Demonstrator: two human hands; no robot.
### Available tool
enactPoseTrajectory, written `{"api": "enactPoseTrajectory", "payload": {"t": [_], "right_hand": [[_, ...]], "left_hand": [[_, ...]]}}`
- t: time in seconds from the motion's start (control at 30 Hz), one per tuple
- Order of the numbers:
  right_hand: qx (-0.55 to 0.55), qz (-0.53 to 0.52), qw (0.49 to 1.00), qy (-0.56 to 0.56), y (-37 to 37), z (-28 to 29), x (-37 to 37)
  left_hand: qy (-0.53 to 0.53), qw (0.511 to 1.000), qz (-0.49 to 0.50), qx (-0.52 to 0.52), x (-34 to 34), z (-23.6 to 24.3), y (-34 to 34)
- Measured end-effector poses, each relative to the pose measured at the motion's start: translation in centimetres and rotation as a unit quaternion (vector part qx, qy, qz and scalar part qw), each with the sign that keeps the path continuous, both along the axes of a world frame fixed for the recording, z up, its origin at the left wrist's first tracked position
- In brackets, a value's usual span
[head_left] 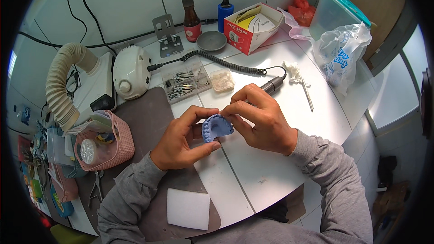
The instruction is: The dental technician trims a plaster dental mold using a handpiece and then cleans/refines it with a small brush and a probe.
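Observation:
A blue dental cast (218,128) is held over the table, its arch with the row of teeth facing up. My left hand (183,140) grips it by the side, thumb at the near edge and fingers at the far edge. The fingers of my right hand (262,119) are pinched together at the cast's far right rim; whatever is between the fingertips is too small to make out. Just beyond that hand is a dark rotary handpiece (274,84) on a coiled cord, its front end hidden. I cannot tell whether the hand touches it.
A divided box of burs (185,82) and a small clear box (222,81) stand beyond the cast. Left are a white control unit (131,72), a ribbed hose (58,86) and a pink basket (122,140). A white foam square (188,208) lies nearby; a red mask box (239,38) stands behind.

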State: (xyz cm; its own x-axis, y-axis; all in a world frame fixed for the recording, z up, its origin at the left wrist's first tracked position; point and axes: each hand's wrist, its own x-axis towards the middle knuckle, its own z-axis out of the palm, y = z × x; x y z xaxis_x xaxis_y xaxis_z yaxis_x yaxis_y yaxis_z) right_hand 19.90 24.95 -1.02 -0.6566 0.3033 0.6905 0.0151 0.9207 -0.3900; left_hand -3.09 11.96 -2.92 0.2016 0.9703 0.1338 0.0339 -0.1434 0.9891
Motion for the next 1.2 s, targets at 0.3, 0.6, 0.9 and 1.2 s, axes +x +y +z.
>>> {"api": "enactPoseTrajectory", "payload": {"t": [0.3, 0.6, 0.9, 1.2], "right_hand": [[-0.043, 0.022, 0.998, 0.050, -0.4, 0.1, 0.2], [-0.026, 0.031, 0.999, 0.029, -0.8, 0.2, 0.2], [-0.029, 0.029, 0.999, 0.030, -0.8, 0.1, 0.2], [-0.031, 0.037, 0.999, 0.022, -0.7, 0.0, 0.2]], "left_hand": [[0.021, 0.995, 0.020, 0.090, 0.1, -1.2, 0.4], [0.053, 0.992, 0.031, 0.110, 0.3, -1.3, 0.4], [0.066, 0.991, 0.027, 0.113, 0.2, -1.2, 0.4], [0.070, 0.990, 0.025, 0.116, 0.2, -1.1, 0.4]]}}
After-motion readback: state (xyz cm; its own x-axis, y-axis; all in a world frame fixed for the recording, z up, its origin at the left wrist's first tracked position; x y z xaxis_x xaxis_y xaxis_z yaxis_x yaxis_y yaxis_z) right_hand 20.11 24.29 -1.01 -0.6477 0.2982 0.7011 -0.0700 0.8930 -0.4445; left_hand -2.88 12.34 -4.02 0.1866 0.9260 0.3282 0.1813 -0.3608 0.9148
